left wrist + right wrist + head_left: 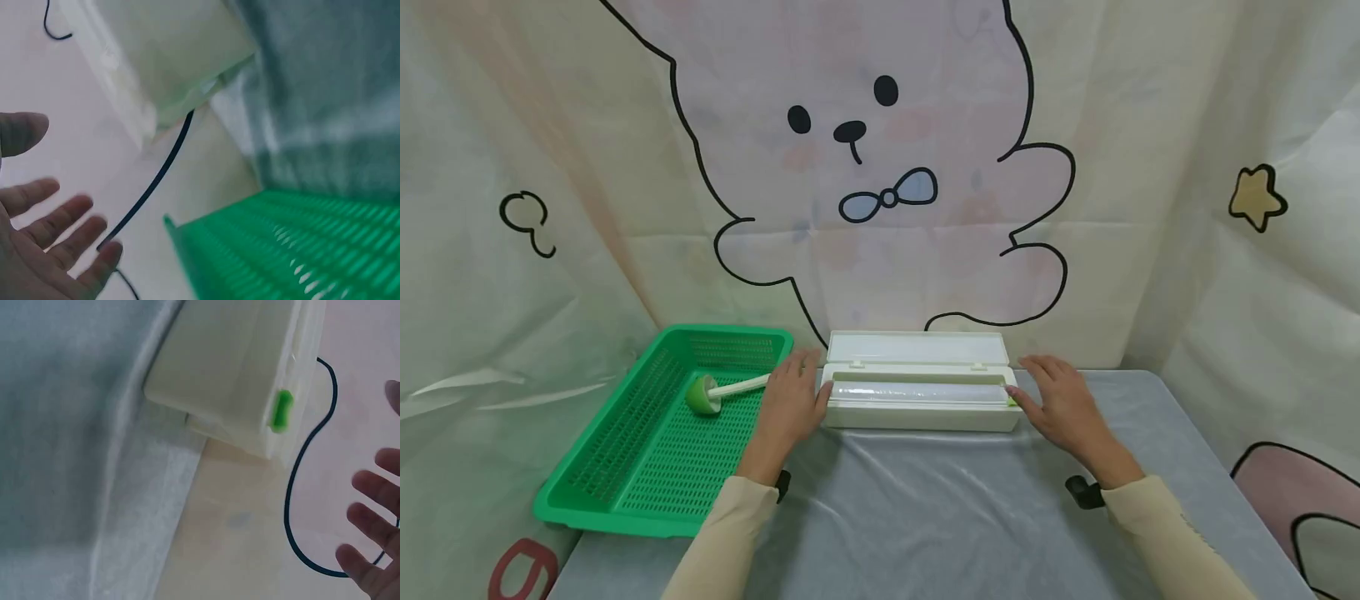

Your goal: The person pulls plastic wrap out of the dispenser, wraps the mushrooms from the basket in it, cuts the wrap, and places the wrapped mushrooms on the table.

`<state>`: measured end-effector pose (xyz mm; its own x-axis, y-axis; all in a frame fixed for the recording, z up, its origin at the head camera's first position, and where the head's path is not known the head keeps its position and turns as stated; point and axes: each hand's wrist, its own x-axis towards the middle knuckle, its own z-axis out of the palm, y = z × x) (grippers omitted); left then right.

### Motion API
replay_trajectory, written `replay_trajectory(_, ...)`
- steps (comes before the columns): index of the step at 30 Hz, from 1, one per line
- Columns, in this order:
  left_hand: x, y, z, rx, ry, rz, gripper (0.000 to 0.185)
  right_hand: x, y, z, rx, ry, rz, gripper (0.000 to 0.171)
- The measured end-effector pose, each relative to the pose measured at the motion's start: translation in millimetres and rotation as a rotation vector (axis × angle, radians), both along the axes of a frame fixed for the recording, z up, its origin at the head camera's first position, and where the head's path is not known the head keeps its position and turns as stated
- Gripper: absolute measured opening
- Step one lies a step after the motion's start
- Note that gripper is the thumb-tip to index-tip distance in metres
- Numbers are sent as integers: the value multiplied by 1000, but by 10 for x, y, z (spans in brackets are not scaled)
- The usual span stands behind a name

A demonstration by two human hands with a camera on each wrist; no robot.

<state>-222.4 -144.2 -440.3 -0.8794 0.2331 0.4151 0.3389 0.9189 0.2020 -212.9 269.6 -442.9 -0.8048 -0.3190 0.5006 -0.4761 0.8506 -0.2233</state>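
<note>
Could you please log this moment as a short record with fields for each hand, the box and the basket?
left hand: open, fingers straight, at the left end of the box
right hand: open, at the right end of the box
box: white wrap dispenser, lid up, roll inside, on the grey cloth
basket: green, left of the box, holds a brush

Left wrist view blurs the green basket (300, 250), cut off.

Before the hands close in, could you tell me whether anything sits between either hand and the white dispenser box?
Nothing visible does. The left hand and right hand flank the ends of the open dispenser box; the green basket with its brush lies outside, to the left.
</note>
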Motion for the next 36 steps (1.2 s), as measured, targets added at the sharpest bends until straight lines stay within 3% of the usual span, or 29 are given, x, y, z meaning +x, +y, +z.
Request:
replay_trajectory(6, -47, 126, -231, -17, 6, -81, 40, -32, -104, -142, -27, -129, -13, 41)
replay_trajectory(10, -86, 204, -300, -35, -36, -115, 33, -108, -180, -195, 7, -177, 10, 38)
replay_trajectory(18, -160, 318, -270, -116, -149, -101, 28, -192, -274, -195, 74, -238, 48, 26)
replay_trajectory(23, -205, 365, -230, -114, -171, -88, 14, -228, -275, -184, 69, -284, 41, 12)
replay_trajectory(32, -271, 366, -242, -123, -182, -64, 5, -273, -277, -194, 25, -291, 46, 6)
replay_trajectory(36, -280, 348, -246, -95, -196, -85, 14, -293, -281, -231, -20, -281, 26, 7)
